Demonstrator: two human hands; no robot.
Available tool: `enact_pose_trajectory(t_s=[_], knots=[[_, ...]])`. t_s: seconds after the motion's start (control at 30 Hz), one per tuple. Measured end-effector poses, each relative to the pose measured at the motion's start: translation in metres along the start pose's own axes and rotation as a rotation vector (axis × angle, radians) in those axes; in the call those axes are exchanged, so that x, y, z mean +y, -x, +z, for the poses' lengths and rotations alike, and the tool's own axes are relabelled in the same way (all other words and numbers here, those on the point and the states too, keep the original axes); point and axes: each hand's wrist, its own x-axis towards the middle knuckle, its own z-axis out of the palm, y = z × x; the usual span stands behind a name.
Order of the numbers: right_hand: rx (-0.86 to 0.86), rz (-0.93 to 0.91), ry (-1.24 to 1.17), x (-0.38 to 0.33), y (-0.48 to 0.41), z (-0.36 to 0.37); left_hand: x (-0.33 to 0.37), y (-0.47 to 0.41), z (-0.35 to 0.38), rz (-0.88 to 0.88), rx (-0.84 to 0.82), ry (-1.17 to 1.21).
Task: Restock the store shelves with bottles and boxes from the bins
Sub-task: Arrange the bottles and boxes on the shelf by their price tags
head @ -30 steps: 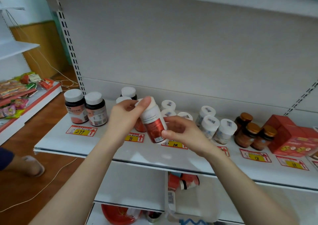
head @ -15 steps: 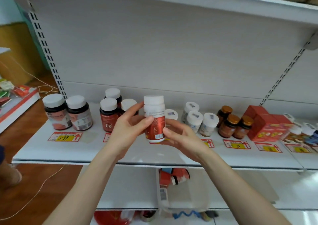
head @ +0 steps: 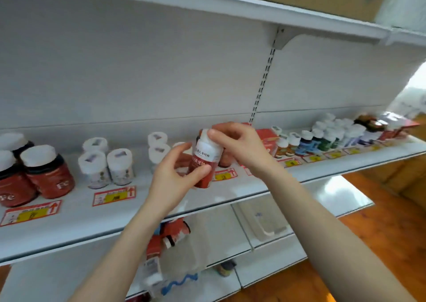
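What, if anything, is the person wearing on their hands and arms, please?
Nothing that shows. The left hand and the right hand are ungloved, and no rings are visible. The left forearm and the right forearm are bare down to the picture's lower edge: no sleeves, and no watch or bracelet at either wrist.
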Motion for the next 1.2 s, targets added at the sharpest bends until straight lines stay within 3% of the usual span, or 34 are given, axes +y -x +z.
enact_pose_trajectory(t_s=[0.23,0.33,0.47,0.67,0.83,0.93,1.2], knots=[[0.053,0.148,-0.13,0.038,0.037,-0.146,0.014,0.008,0.127,-0.089,-0.362,0.099],[0.131,0.18,-0.133,0.05,0.055,-0.201,0.026,0.009,0.19,-0.054,-0.416,0.12],[0.258,0.203,0.065,0.066,0.082,-0.268,0.038,0.003,0.269,-0.005,-0.465,0.084],[0.556,0.24,0.073,0.115,0.107,-0.359,0.046,-0.011,0.394,0.061,-0.601,-0.047],[0.73,0.264,0.129,0.166,0.107,-0.444,0.041,-0.037,0.494,0.274,-0.724,-0.222],[0.8,0.272,0.183,0.196,0.096,-0.501,0.034,-0.062,0.557,0.417,-0.757,-0.398],[0.88,0.326,0.301,0.266,0.058,-0.63,0.009,-0.129,0.707,0.548,-0.762,-0.669]])
